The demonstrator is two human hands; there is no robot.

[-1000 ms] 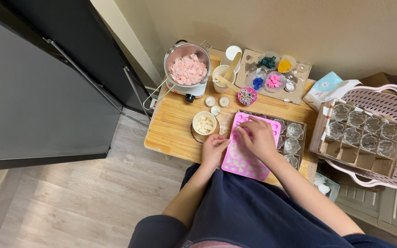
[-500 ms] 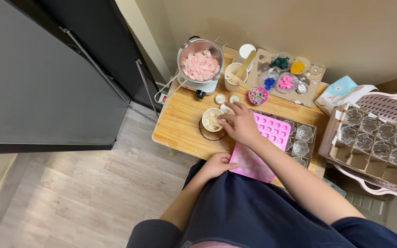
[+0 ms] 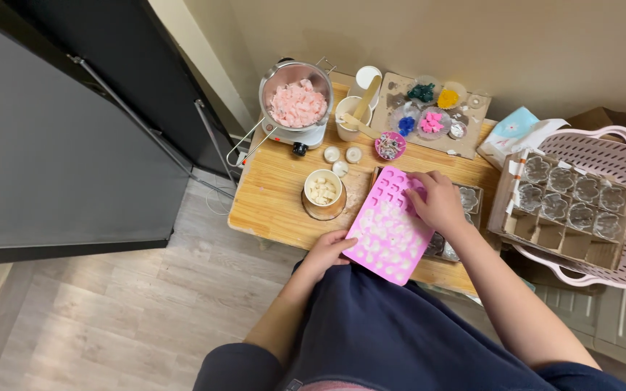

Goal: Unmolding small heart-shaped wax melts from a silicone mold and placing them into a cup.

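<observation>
Pink mould point(image 3: 391, 230): soft matt silicone look. Table point(image 3: 277, 192): pale smooth wood. Pot point(image 3: 296, 93): shiny metal. Basket point(image 3: 621, 163): perforated plastic.

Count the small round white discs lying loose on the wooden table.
3: one left, one right, one below them, clustered between the steel pot and glass jar. Others may be hidden.

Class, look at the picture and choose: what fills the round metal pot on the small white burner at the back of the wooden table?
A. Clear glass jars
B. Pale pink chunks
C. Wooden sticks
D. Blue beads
B: the round metal pot on the small white burner is heaped with pale pink chunks; no beads, jars or sticks lie inside it.
</observation>
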